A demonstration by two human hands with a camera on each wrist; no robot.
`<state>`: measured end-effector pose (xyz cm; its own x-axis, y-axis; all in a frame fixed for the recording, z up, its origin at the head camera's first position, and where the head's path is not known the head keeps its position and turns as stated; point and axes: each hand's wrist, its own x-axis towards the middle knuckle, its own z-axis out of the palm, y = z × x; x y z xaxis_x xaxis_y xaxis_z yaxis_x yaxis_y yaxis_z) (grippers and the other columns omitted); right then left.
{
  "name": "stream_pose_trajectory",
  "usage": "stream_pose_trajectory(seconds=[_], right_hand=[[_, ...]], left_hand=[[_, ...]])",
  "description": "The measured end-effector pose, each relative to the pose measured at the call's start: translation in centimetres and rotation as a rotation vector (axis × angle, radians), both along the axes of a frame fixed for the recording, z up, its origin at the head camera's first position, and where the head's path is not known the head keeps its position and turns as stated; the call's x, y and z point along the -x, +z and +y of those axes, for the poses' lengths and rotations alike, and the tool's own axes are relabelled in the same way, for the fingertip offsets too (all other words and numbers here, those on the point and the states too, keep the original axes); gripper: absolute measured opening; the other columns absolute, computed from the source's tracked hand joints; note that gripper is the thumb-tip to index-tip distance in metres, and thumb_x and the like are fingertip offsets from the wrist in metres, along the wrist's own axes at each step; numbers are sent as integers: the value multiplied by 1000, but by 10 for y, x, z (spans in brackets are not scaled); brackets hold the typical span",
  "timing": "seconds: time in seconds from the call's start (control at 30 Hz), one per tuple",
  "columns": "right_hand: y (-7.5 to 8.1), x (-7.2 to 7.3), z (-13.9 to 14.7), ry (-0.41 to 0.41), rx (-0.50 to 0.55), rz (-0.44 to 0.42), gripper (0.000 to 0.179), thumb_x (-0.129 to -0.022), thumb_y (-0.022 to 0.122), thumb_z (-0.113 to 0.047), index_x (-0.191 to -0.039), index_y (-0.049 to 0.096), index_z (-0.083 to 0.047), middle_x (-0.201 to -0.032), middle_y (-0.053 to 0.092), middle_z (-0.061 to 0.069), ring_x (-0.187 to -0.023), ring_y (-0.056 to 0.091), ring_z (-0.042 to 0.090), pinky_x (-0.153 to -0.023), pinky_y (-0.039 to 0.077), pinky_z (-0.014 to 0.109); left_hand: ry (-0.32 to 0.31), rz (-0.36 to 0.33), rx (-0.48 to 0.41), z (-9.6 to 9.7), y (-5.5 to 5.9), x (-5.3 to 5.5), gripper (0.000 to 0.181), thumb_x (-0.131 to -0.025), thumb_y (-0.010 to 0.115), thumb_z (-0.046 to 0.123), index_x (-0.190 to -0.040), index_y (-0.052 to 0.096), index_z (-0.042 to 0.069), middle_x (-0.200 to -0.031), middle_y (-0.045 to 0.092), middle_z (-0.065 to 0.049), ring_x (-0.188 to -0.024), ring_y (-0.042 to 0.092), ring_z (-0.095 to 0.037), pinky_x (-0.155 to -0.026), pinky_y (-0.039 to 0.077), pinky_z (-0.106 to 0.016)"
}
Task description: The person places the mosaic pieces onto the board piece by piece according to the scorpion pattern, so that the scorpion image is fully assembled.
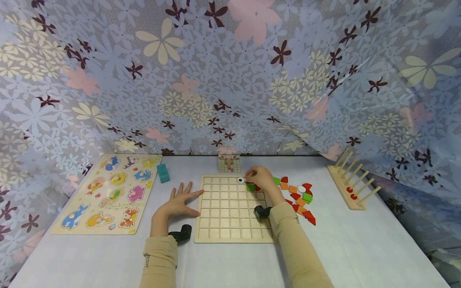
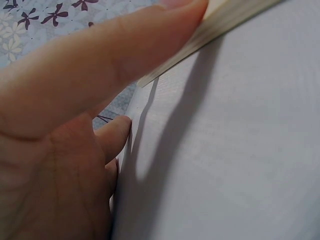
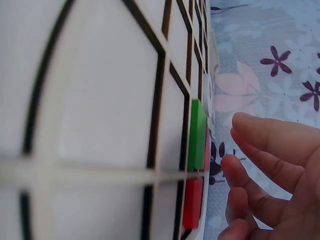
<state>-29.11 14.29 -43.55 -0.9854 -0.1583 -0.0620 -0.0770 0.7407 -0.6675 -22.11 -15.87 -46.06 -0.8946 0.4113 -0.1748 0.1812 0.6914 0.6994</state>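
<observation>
In the middle, the board (image 1: 225,212) is touched by the left hand (image 1: 178,204), fingers spread wide. By a white round piece (image 1: 241,180), the right hand (image 1: 261,178) is held with loosely bent fingers, their tips apart. Some squares are hidden by a black camera (image 1: 262,212). Loose pieces (image 1: 301,202) are scattered right, near a peg stand (image 1: 338,182) with 2 red beads (image 1: 354,196); a puzzle (image 1: 84,194) is seen left.

Card (image 1: 229,163), centre of head view: printed details too small to tell. Left sleeve (image 1: 160,264): lettering illegible; cut off, bottom edge. Grid board (image 1: 225,215): right side partly hidden behind right hand (image 1: 261,179) and right sleeve (image 1: 299,244); blurred, left of right wrist view. Left hand (image 2: 65,142): cut off, left edge.
</observation>
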Motion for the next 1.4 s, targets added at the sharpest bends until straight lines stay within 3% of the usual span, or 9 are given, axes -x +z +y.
stream_pose_trajectory(seconds=[0.2,0.47,0.73,1.07,1.4], right_hand=[[-2,-7,11,-51,72,-31,20,-85,65,-14,-101,66,-3,-91,63,13,-79,57,25,-65,47,33],[-5,-12,27,-80,107,-17,23,-86,63,-17,-104,65,-2,-99,62,15,-91,56,29,-74,47,39],[-5,-19,40,-114,142,-21,26,-87,62,-18,-107,64,-2,-103,60,17,-93,54,30,-74,46,40],[-10,-24,66,-192,162,-4,28,-87,61,-16,-112,63,-2,-107,60,18,-98,54,32,-84,44,45],[-10,-31,91,-286,262,-70,32,-89,57,-12,-119,58,-1,-114,58,20,-89,56,28,-67,46,30]], left_hand=[[2,20,30,1,0,0,82,-69,79,30,-140,41,13,-151,4,-25,-137,-11,-45,-107,-13,-57],[3,23,34,0,-1,1,82,-69,78,30,-140,41,13,-151,4,-25,-137,-11,-45,-107,-13,-57],[2,18,28,0,-1,1,82,-69,78,30,-140,41,13,-151,3,-25,-137,-12,-45,-107,-14,-57],[4,13,21,-2,-1,1,82,-69,78,31,-141,40,14,-152,2,-24,-137,-13,-44,-107,-15,-56],[-4,13,15,-1,-3,2,83,-69,78,30,-141,40,13,-152,2,-24,-137,-13,-44,-107,-15,-57]])
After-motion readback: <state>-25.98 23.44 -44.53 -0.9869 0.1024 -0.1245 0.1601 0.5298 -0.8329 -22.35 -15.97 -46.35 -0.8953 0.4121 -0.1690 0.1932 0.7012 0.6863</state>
